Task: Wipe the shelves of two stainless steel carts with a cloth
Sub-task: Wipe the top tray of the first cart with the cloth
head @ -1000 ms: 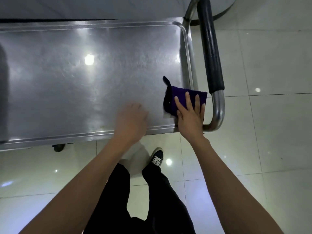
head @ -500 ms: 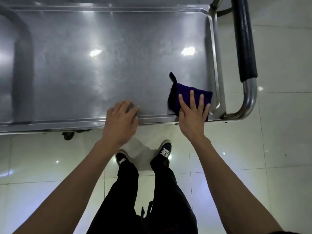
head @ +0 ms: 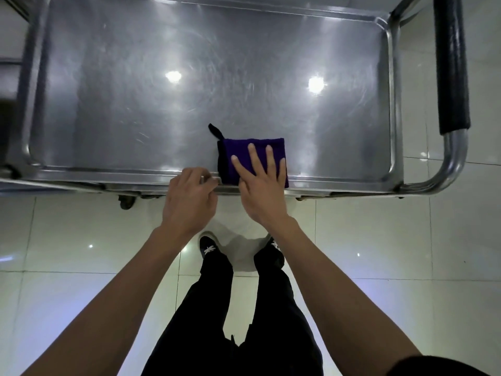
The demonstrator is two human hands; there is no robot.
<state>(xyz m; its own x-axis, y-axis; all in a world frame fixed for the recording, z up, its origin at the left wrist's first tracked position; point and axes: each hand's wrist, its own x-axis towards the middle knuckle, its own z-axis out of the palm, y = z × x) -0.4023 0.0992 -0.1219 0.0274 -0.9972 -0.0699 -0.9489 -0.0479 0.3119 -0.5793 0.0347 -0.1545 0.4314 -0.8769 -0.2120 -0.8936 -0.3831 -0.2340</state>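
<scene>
Your folded purple cloth (head: 252,149) lies flat on the cart's top shelf (head: 135,90), hard against the near rim and a little right of the middle. It looks soft, light and limp, so it should bunch or slide out from under you unless you press it down; a flat palm over its centre is likely the best hold. Your right hand (head: 261,183) does that now, fingers spread straight on it. The left hand (head: 189,202) curls its fingers over the near rim just beside the cloth. The folded pad runs slightly longer left to right, along the rim, with its black loop (head: 216,131) pointing away at the far left corner.
</scene>
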